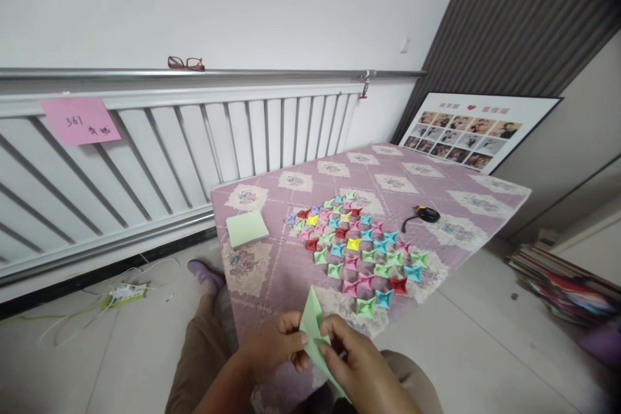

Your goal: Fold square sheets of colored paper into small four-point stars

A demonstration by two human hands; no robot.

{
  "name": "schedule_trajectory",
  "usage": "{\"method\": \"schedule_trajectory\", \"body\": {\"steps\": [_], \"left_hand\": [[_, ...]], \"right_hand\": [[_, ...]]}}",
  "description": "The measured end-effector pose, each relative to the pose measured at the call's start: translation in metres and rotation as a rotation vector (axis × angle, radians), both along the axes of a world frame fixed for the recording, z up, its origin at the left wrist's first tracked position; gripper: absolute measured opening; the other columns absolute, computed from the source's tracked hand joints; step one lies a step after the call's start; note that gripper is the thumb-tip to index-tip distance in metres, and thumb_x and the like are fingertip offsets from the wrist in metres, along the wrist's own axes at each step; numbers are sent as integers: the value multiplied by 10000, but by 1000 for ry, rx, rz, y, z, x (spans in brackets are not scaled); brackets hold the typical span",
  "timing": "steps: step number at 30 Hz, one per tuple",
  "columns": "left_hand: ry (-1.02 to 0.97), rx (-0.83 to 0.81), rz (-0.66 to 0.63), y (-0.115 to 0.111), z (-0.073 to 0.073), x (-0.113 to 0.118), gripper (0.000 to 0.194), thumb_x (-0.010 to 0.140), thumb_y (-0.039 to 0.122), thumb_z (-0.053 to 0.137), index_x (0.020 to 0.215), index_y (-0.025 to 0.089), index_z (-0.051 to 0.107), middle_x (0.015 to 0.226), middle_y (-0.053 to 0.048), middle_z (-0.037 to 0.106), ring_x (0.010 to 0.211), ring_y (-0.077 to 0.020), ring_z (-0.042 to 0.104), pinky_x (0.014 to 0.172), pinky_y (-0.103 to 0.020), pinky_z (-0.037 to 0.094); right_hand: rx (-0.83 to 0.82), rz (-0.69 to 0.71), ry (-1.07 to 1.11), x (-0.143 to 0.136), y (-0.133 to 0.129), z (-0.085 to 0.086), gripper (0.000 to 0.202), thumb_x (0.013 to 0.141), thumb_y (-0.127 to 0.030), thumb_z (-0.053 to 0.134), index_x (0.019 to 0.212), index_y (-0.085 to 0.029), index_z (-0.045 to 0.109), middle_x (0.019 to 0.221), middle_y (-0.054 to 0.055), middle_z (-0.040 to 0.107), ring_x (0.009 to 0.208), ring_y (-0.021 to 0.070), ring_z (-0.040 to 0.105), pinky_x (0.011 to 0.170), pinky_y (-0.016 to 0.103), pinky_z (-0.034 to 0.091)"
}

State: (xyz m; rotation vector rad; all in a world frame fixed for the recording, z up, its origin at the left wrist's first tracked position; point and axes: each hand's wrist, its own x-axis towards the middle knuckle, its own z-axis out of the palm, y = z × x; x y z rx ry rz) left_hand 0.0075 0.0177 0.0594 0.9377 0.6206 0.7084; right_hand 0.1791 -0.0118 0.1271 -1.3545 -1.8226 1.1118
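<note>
A light green sheet of origami paper [312,317], partly folded with a raised point, is held over the near edge of the table. My left hand [279,344] pinches its left side between thumb and fingers. On the right side, my right hand [347,356] grips the paper with thumb and fingertips close to the fold. Beyond my hands, several small folded paper stars [353,244] in green, pink, blue, yellow and red stand in rows on the cloth. A stack of pale green paper [246,229] lies at the table's left corner.
A pink patterned tablecloth [272,272] covers the table. A black coiled item [427,214] lies at its right. Behind is a white radiator [266,136] with a pink note [80,121]; glasses [186,63] rest on the pipe. A photo board [478,129] leans at the back right.
</note>
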Motion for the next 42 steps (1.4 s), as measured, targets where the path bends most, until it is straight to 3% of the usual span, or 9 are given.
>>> {"method": "schedule_trajectory", "body": {"steps": [5,11,19,24,34,42], "left_hand": [[-27,-62,17,-2,-6,1,330,709,381,721,880,118,618,609,6,576,478,-76,494,485,-190,414],[-184,-119,38,-6,-8,-4,303,712,334,733,899,115,640,696,-29,617,478,-74,522,474,-183,429],[-243,-176,46,-11,-4,-2,308,712,329,755,917,130,640,674,-29,629,485,-83,552,475,-176,428],[-255,-145,73,-13,-3,3,344,690,377,775,883,121,648,646,-19,605,462,-76,526,431,-166,398],[-127,-132,132,-14,8,11,310,691,356,749,819,133,577,581,30,537,449,-61,472,423,-162,353],[-113,-137,161,-16,4,12,295,694,349,741,801,135,568,562,36,530,445,-68,474,432,-176,358]], "right_hand": [[-82,123,106,-4,0,17,165,851,-275,495,750,-222,613,799,11,674,756,171,605,717,259,431],[-265,161,339,-1,-2,33,191,862,-343,526,978,-229,625,901,38,661,815,200,601,748,313,443],[-420,10,520,-1,-8,5,389,768,-493,642,1035,-242,512,808,0,606,668,137,551,542,229,382],[-426,-2,520,-4,-10,-1,355,737,-487,673,936,-221,546,757,-11,594,642,122,521,524,212,353],[-339,-45,487,-9,-12,1,241,745,-403,666,835,-212,551,769,12,610,718,165,565,640,271,406],[-324,-15,504,-6,-11,-1,239,746,-385,676,854,-203,564,755,17,601,746,178,565,741,315,422]]}}
